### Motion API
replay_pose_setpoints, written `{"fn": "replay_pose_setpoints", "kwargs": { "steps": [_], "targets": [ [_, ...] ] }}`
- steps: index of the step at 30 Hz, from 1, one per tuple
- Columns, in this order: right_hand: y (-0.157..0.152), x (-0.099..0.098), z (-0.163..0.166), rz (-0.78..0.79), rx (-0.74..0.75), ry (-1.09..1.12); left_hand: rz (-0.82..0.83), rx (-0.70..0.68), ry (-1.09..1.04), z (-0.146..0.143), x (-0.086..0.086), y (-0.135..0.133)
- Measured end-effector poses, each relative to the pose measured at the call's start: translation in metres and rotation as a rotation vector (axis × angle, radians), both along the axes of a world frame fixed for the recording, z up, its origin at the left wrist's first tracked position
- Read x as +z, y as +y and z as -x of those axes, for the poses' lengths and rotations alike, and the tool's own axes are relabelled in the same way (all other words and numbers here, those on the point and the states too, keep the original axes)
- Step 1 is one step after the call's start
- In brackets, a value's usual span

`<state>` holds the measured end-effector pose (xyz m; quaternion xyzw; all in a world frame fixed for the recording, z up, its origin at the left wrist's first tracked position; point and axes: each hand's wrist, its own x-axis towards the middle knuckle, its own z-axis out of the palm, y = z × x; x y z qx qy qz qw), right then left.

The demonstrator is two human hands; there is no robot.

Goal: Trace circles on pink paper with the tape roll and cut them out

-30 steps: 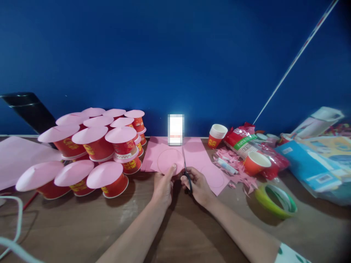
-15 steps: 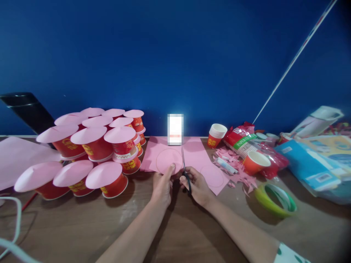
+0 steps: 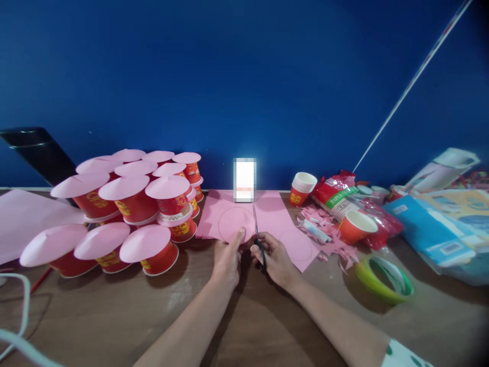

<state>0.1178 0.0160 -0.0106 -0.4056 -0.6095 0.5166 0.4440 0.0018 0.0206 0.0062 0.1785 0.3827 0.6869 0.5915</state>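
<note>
My left hand (image 3: 228, 259) pinches the near edge of a pink paper sheet (image 3: 234, 223), thumb on top. A circle is drawn on that sheet. In my right hand (image 3: 275, 260) is a pair of dark-handled scissors (image 3: 260, 251), fingers closed round the handles. The blades point away from me at the sheet's right side, by the circle's edge; whether they are apart is too fine to see. Under and behind lie more pink sheets (image 3: 272, 209). To the right, another pink paper piece (image 3: 297, 245) carries a drawn circle.
Red paper cups (image 3: 162, 258) with pink paper cone tops stand in rows at left. On the right are stacked cups (image 3: 303, 188), pink scraps (image 3: 344, 247), a glue tube (image 3: 316, 231), a tape roll (image 3: 384, 280) and a blue package (image 3: 431, 229). A white cable (image 3: 25, 306) lies front left.
Almost nothing differs. Both hands, the sheet and the scissors stay in nearly the same place, with only a slight shift of the view.
</note>
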Motion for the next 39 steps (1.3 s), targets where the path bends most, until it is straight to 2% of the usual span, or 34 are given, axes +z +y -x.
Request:
{"fn": "replay_pose_setpoints", "kwargs": {
  "steps": [15, 19, 23, 30, 39],
  "targets": [
    [0.0008, -0.0005, 0.0007, 0.085, -0.021, 0.058, 0.033, -0.006, -0.034, 0.0036, -0.0025, 0.0024],
    [-0.0001, 0.0019, 0.0008, 0.069, -0.009, 0.059, 0.008, 0.001, -0.025, 0.0033, -0.0016, 0.0011],
    [-0.0019, 0.0061, 0.0009, 0.051, -0.003, 0.04, 0.035, -0.101, -0.024, 0.0019, -0.0001, -0.0011],
    [-0.002, 0.0051, 0.0016, 0.037, 0.001, 0.053, -0.034, -0.017, 0.022, 0.0006, -0.0033, -0.0007],
    [-0.0024, 0.0062, 0.0018, 0.035, 0.013, 0.045, 0.022, -0.074, -0.011, 0.0004, -0.0008, -0.0013]
  ]
}}
